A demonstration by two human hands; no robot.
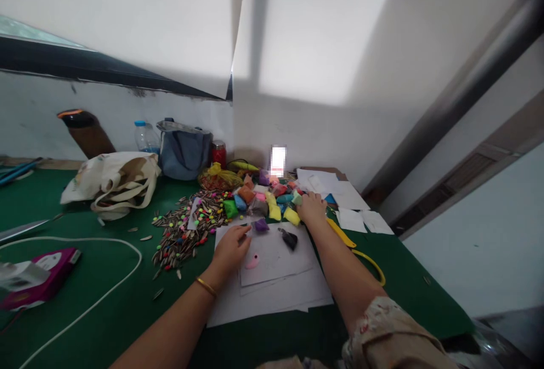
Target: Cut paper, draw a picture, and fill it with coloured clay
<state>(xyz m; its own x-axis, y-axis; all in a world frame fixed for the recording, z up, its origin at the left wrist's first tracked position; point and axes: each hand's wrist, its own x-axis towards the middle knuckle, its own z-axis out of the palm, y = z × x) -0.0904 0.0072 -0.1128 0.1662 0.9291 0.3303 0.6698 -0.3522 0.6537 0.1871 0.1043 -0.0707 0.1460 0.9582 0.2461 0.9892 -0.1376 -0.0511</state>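
My left hand [232, 247] rests over the left part of the white paper sheets [280, 288], fingers apart and holding nothing. A purple clay packet [260, 225] lies just beyond its fingertips, beside a black packet [289, 238]. On the paper sits a small pink clay piece [253, 261] with a dark spot. My right hand [313, 208] reaches to the right end of a pile of colourful clay packets, near a pale green packet [297, 198] and a yellow packet [292, 216]. Its fingertips are partly hidden, so any hold cannot be made out.
Sunflower seeds [174, 244] mixed with coloured beads lie left of the paper. Behind stand a blue bag [185, 151], a red flask [219, 155] and a lit phone [278, 160]. Yellow scissors [341, 234] lie right; a white cable [123, 240] and a magenta box [42, 275] lie left.
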